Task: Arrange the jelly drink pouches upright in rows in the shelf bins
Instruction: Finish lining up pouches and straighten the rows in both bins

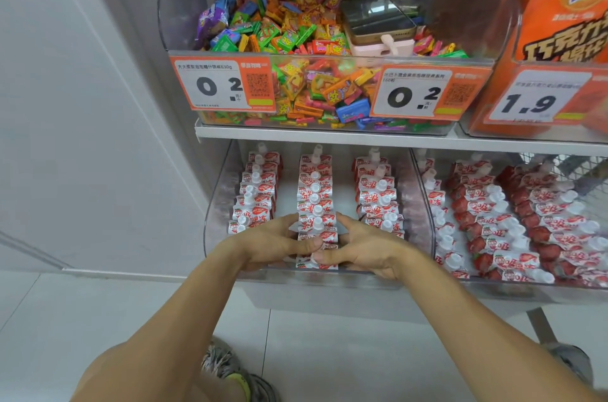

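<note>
Red-and-white jelly drink pouches with white caps stand upright in three rows in the clear left bin [214,224] on the lower shelf. Both of my hands are at the front of the middle row [315,197]. My left hand [273,242] holds the front pouches from the left side, with its thumb laid over them. My right hand [365,245] grips the same pouches from the right. The left row [255,194] and right row [378,194] stand apart from my hands. The bin to the right [424,204] holds more pouches [500,224] that lie tilted in rows.
On the shelf above, a clear bin of mixed candies [296,39] also holds a phone [378,18] on a pink case. Orange price tags [223,84] hang on its front. Orange Ovaltine packs [559,23] stand at the upper right. A white wall is at left, tiled floor below.
</note>
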`<state>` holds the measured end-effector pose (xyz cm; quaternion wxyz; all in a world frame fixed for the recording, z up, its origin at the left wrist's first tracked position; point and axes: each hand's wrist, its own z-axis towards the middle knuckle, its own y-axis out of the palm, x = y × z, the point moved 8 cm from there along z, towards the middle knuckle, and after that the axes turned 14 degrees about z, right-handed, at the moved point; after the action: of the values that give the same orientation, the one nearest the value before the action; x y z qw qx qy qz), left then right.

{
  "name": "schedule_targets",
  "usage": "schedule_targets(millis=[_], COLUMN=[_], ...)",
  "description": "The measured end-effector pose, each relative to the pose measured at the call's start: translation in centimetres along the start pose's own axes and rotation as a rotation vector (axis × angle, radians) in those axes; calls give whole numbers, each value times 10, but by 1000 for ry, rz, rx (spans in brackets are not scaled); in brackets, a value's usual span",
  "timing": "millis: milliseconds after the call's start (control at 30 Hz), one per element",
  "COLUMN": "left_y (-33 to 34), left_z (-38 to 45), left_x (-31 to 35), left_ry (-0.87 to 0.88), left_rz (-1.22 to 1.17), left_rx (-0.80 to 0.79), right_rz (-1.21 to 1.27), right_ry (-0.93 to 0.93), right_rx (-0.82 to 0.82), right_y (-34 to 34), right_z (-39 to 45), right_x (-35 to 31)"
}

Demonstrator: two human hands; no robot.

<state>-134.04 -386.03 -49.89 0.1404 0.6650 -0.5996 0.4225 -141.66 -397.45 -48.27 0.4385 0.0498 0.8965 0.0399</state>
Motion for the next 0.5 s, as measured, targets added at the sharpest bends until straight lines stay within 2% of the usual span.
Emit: schedule_targets(millis=[167, 333, 500], left_y=[-6, -5, -4], left_z=[12, 16, 19], left_x=[1, 8, 8], left_ry=[-47, 2, 35], left_rz=[-129, -193, -156], left_rx=[51, -12, -46], right_rz=[39, 115, 140], right_ry=[50, 30, 30], right_rx=[85, -19, 7], right_y=[-5, -1, -3], right_z=[0, 12, 14], right_x=[-7, -10, -7])
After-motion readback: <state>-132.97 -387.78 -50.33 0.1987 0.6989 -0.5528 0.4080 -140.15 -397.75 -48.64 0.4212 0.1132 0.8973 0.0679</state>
